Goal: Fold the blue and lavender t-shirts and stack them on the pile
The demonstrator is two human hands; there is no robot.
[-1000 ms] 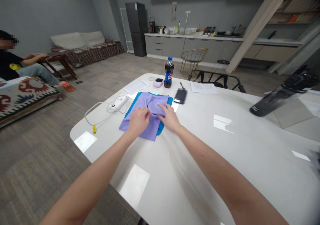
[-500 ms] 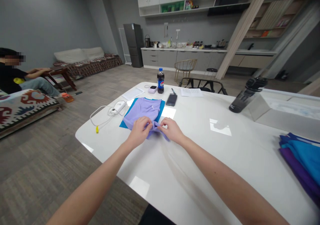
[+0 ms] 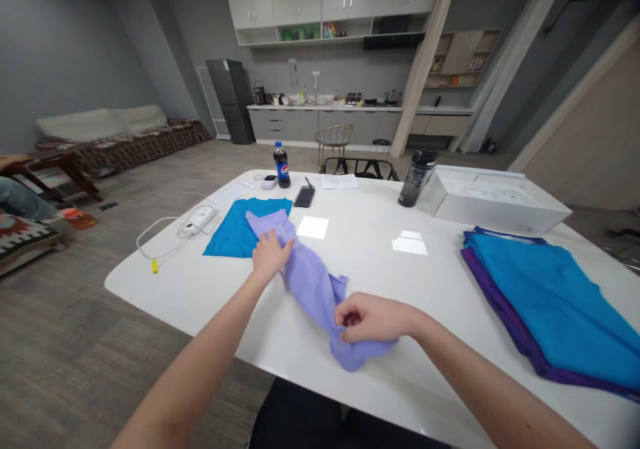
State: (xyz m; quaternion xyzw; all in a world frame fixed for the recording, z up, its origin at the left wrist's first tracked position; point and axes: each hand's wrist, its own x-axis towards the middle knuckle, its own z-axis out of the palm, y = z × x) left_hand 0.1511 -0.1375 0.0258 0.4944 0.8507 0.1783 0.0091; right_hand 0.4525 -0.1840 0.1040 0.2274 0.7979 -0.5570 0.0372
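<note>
A lilac cloth [image 3: 310,282] lies stretched in a crumpled strip across the white table [image 3: 380,269], from the folded teal cloth [image 3: 235,232] toward me. My right hand [image 3: 367,317] is closed on the near end of the lilac cloth, close to the table's front edge. My left hand [image 3: 270,256] rests on the cloth's far part, fingers laid over it beside the teal cloth.
A stack of teal and purple cloths [image 3: 545,302] lies at the right. A white box [image 3: 495,199], a dark flask [image 3: 415,179], a cola bottle [image 3: 281,166], a phone [image 3: 304,197], papers [image 3: 339,181] and a white charger with cable [image 3: 193,222] sit further back. A person's legs show at far left [image 3: 20,199].
My right hand has pulled the lilac cloth off the teal one toward me and to the right. My left hand stayed on its far part. The view swung right.
</note>
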